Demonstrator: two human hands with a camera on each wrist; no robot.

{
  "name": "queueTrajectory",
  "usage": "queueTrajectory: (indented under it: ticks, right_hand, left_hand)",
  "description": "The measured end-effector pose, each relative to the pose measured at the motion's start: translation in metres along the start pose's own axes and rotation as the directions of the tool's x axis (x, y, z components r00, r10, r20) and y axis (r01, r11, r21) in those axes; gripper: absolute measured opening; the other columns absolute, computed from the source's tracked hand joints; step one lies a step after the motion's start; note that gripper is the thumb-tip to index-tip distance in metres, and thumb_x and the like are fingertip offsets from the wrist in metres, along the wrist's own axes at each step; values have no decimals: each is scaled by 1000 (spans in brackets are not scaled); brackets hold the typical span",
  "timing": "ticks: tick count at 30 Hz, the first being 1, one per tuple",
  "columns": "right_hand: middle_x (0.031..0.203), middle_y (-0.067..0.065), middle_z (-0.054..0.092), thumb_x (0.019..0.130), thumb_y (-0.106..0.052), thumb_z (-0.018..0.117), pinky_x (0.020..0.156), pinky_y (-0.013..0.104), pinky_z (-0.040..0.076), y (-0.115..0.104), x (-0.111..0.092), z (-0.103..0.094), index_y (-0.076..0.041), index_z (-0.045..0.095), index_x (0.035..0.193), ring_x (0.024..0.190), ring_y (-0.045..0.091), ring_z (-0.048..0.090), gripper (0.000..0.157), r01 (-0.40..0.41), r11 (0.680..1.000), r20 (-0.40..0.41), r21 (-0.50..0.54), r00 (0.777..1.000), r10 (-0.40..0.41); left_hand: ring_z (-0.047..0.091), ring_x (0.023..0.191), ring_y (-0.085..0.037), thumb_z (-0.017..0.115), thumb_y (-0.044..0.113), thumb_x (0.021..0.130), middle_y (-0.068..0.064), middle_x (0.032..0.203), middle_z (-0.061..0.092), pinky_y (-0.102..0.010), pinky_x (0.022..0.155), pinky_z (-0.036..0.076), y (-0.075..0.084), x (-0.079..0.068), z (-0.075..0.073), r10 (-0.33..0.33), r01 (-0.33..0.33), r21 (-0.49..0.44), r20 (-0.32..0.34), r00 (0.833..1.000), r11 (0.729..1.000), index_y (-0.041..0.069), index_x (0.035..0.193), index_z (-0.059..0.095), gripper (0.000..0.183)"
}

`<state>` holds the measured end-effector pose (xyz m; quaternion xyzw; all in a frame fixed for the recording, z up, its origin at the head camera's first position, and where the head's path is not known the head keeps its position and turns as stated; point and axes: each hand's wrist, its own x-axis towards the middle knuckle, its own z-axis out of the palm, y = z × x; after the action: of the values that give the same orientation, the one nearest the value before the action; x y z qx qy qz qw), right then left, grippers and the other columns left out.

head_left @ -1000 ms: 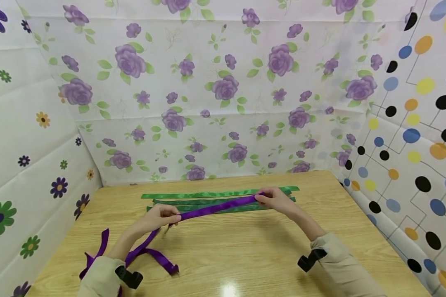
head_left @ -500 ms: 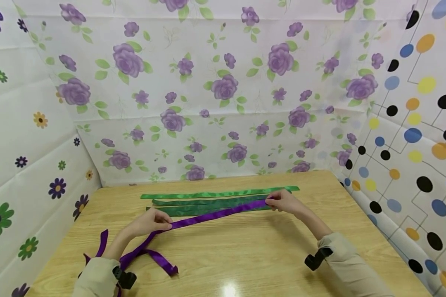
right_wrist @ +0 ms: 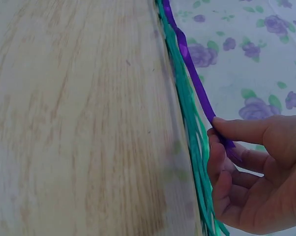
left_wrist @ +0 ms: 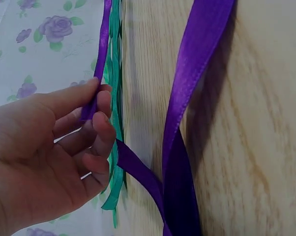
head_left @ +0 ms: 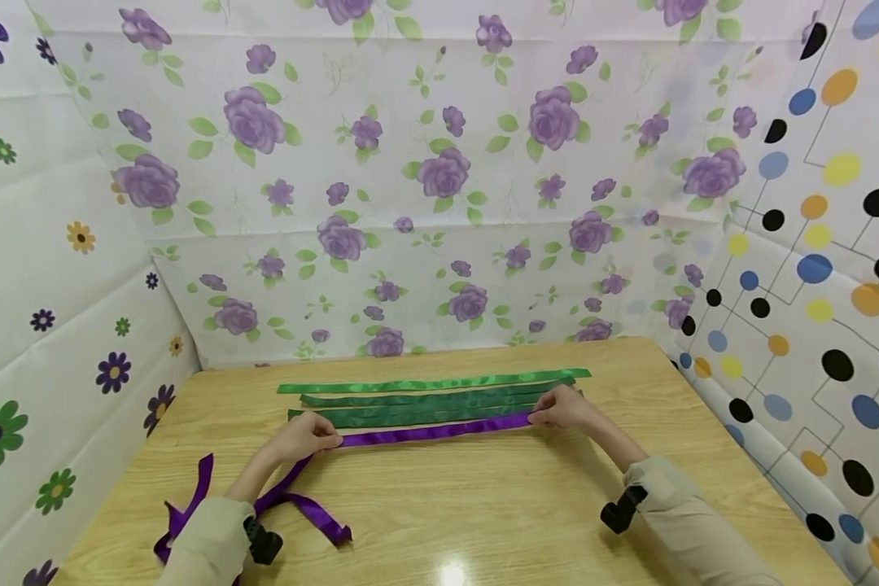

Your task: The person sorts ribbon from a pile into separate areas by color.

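Note:
A purple ribbon (head_left: pixel 435 432) is stretched between my two hands, just on the near side of the green ribbons in the head view. My left hand (head_left: pixel 303 438) pinches one end between thumb and fingers; in the left wrist view a short purple tail (left_wrist: pixel 88 112) sticks out below the thumb. The other end is pinched by my right hand (head_left: pixel 562 409), with the ribbon's tip (right_wrist: pixel 230 147) showing past the fingers in the right wrist view. Dark green ribbons (head_left: pixel 439 400) lie side by side beyond it, and a brighter green ribbon (head_left: pixel 432 382) lies farthest back.
More purple ribbon (head_left: pixel 318 518) lies in a loose tangle at the left front, partly under my left forearm. The wooden table (head_left: pixel 469 505) ends at a flowered cloth (head_left: pixel 439 268) behind. A dotted cloth (head_left: pixel 813 325) hangs on the right.
The purple ribbon, earlier slanting across the green ones, now runs nearly level on their near side. My right hand moved right, then toward me. The left hand shifted slightly left and nearer.

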<state>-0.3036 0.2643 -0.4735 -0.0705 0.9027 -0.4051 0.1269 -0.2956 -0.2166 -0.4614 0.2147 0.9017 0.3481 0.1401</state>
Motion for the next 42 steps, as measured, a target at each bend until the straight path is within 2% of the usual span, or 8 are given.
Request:
queueTrajectory:
  ticks: [7,10,15,18,22,28,34,42]
  right_hand:
    - [75,8,70,87,-10,69,61,29,51,5,2,4,1,74,88,63,13,60,13,-37,999,38,-11,999,38]
    - [72,6,69,86,-10,70,59,27,49,6,3,5,0,75,86,60,11,57,11,-46,998,49,-38,998,48]
    - [68,3,67,85,-12,72,57,25,45,7,2,8,-3,75,85,59,10,55,10,-67,995,62,-68,996,72]
    - [68,2,66,84,-13,73,55,24,43,7,2,9,-3,74,84,59,10,56,10,-88,993,57,-78,994,93]
    - [69,1,66,83,-12,74,55,24,44,7,1,8,-3,74,83,61,10,57,9,-97,991,42,-89,994,101]
    - [72,1,66,82,-11,75,59,25,49,7,0,8,-2,72,81,63,11,59,9,-102,990,40,-101,994,106]
    - [72,1,65,81,-10,75,60,25,50,3,-3,7,-3,71,79,64,11,58,9,-102,988,46,-117,993,108]
    - [71,4,67,82,-13,75,60,28,48,-1,-5,4,-5,71,77,65,16,58,10,-75,983,18,-165,997,79]
  left_hand:
    - [56,59,-18,63,8,92,-14,71,66,-28,55,44,1,-1,4,-35,35,10,5,999,999,-2,91,73,14]
    - [57,56,-17,68,9,89,-12,69,67,-28,56,45,2,-1,6,-75,76,31,-18,997,997,0,85,73,12]
    - [53,56,-15,74,10,83,-5,65,66,-28,58,44,4,-2,11,-147,155,83,-94,985,984,2,73,71,13]
    - [51,55,-14,76,9,81,-5,64,65,-28,58,43,5,-4,13,-159,172,121,-115,981,978,3,70,70,15]
    - [51,54,-14,77,9,80,-6,63,65,-28,58,44,6,-6,12,-160,177,150,-117,980,973,2,69,70,15]
    - [51,61,-14,79,10,78,-4,67,65,-28,61,43,6,-8,10,-182,198,166,-106,977,966,2,70,69,15]
    - [49,63,-14,79,11,78,-3,70,64,-27,59,41,5,-8,9,-213,227,142,-109,971,964,3,70,68,16]
    - [40,48,-9,64,16,92,-5,57,56,-25,49,37,-1,-11,2,-124,141,116,-149,981,983,-1,70,67,28]
